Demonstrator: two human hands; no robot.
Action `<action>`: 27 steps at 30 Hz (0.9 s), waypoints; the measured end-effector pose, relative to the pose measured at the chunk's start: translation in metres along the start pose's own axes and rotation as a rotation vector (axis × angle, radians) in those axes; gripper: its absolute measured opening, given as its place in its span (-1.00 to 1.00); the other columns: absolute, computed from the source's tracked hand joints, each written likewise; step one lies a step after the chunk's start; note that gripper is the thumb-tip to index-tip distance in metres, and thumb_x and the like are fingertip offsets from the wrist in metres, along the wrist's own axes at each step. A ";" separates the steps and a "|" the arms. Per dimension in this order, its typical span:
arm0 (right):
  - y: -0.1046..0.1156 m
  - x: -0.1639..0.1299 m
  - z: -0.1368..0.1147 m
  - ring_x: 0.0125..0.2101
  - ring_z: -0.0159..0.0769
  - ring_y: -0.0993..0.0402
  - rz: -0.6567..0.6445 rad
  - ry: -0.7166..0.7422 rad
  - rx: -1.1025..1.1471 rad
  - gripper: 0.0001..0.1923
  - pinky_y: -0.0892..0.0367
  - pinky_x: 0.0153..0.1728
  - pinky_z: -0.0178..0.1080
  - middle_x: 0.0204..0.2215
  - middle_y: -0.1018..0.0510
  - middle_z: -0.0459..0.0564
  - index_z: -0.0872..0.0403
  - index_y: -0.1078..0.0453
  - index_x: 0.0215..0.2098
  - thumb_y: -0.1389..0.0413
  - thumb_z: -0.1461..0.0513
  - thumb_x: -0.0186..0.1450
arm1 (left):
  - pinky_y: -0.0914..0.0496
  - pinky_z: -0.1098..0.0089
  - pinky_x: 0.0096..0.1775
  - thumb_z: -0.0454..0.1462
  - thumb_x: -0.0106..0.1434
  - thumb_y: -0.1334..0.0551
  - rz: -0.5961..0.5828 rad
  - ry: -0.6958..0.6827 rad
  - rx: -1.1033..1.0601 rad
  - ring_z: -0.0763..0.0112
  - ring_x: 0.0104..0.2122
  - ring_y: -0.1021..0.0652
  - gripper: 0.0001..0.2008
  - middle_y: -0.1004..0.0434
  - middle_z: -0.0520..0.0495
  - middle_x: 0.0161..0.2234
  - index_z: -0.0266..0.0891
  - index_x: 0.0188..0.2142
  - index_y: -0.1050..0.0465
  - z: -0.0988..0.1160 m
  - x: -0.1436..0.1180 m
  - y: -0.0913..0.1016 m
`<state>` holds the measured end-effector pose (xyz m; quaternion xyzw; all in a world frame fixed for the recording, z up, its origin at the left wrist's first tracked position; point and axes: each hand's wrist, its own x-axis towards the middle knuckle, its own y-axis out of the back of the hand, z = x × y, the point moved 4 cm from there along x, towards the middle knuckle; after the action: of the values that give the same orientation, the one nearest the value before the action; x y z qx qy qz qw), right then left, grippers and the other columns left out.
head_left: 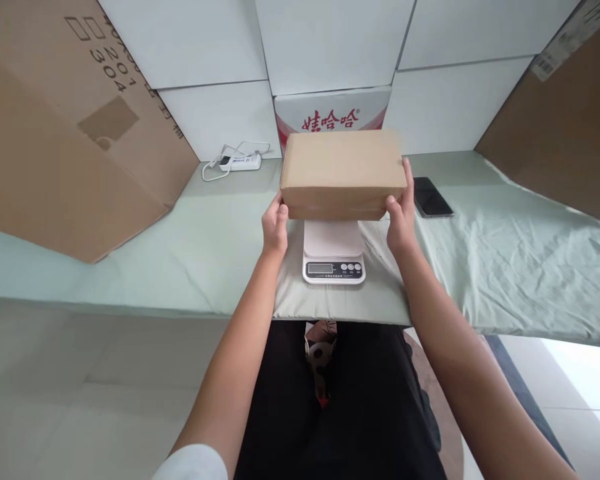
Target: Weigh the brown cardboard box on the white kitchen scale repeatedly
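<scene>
Cardboard, plain brown and unprinted, makes up the box [341, 172]; it is a low, wide rectangular carton with closed flaps, clean edges and no visible tape or label on the faces that show; it is held level directly above the kitchen scale [334, 253], hiding the far part of the white weighing plate, and whether its underside touches the plate cannot be told; the left hand [275, 227] presses against the box's left end near the lower front corner, and the right hand [401, 212] clasps the right end with fingers reaching up along that side, so both hands are clamped on the box from opposite ends; the scale is white with a small dark display and round buttons on the edge nearest the person, and it stands on the pale green cloth [190, 240] that covers the table; right of the scale a dark phone [432, 197] lies flat on the cloth; behind and left of the scale a white power strip [239, 161] lies with its cable looped; behind the scale stands a white carton with red lettering [331, 115].
</scene>
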<state>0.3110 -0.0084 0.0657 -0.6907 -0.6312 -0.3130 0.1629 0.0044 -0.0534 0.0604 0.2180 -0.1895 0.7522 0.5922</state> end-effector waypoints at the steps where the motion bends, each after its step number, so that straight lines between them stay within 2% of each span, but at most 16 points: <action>1: 0.002 -0.008 -0.004 0.74 0.26 0.03 0.006 0.002 -0.004 0.08 0.08 0.74 0.42 0.71 -0.19 -0.12 -0.36 -0.11 0.66 -0.08 -0.53 0.34 | -0.45 -0.04 0.49 0.46 0.41 -0.16 -0.005 0.007 0.003 -0.20 0.50 -0.55 -0.11 -0.75 -0.23 0.30 -0.09 0.33 -0.66 0.003 -0.008 0.002; 5: 0.007 -0.031 -0.008 0.71 0.30 -0.04 0.016 0.008 0.003 0.04 0.06 0.72 0.48 0.70 -0.21 -0.06 -0.33 -0.14 0.65 -0.09 -0.50 0.36 | -0.47 -0.01 0.47 0.39 0.48 -0.15 -0.036 0.035 0.000 -0.15 0.48 -0.57 -0.17 -0.70 -0.24 0.37 -0.11 0.36 -0.64 0.011 -0.040 0.011; 9: 0.010 -0.042 -0.012 0.68 0.32 -0.11 0.018 0.022 -0.008 0.02 0.04 0.71 0.49 0.66 -0.28 -0.03 -0.31 -0.22 0.61 -0.11 -0.50 0.35 | -0.45 -0.04 0.47 0.38 0.49 -0.16 -0.038 0.043 -0.012 -0.17 0.47 -0.58 -0.17 -0.68 -0.29 0.39 -0.13 0.37 -0.64 0.015 -0.056 0.016; 17: 0.010 -0.049 -0.019 0.68 0.30 -0.09 0.012 -0.002 -0.021 0.01 0.01 0.70 0.44 0.64 -0.31 0.02 -0.29 -0.26 0.59 -0.08 -0.51 0.34 | -0.40 -0.03 0.51 0.37 0.49 -0.16 -0.026 0.040 0.007 -0.14 0.50 -0.55 -0.19 -0.66 -0.28 0.41 -0.11 0.37 -0.64 0.012 -0.058 0.018; 23: 0.007 -0.044 -0.020 0.68 0.34 -0.09 0.022 -0.031 0.026 0.17 -0.05 0.67 0.48 0.60 -0.36 0.05 -0.29 -0.18 0.62 0.01 -0.62 0.25 | -0.33 0.02 0.57 0.45 0.41 -0.18 0.008 0.049 -0.005 -0.09 0.60 -0.42 -0.10 -0.56 -0.25 0.51 -0.05 0.43 -0.57 0.011 -0.055 0.017; 27: 0.008 -0.044 -0.022 0.68 0.32 -0.10 0.030 -0.018 0.004 0.14 -0.02 0.68 0.49 0.59 -0.39 0.07 -0.27 -0.23 0.61 0.03 -0.60 0.29 | -0.32 -0.03 0.57 0.44 0.41 -0.19 -0.006 0.067 -0.013 -0.11 0.57 -0.46 -0.12 -0.59 -0.25 0.48 -0.06 0.40 -0.59 0.009 -0.054 0.016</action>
<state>0.3138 -0.0574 0.0551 -0.7027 -0.6228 -0.3028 0.1633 0.0008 -0.1057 0.0373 0.1893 -0.1736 0.7562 0.6018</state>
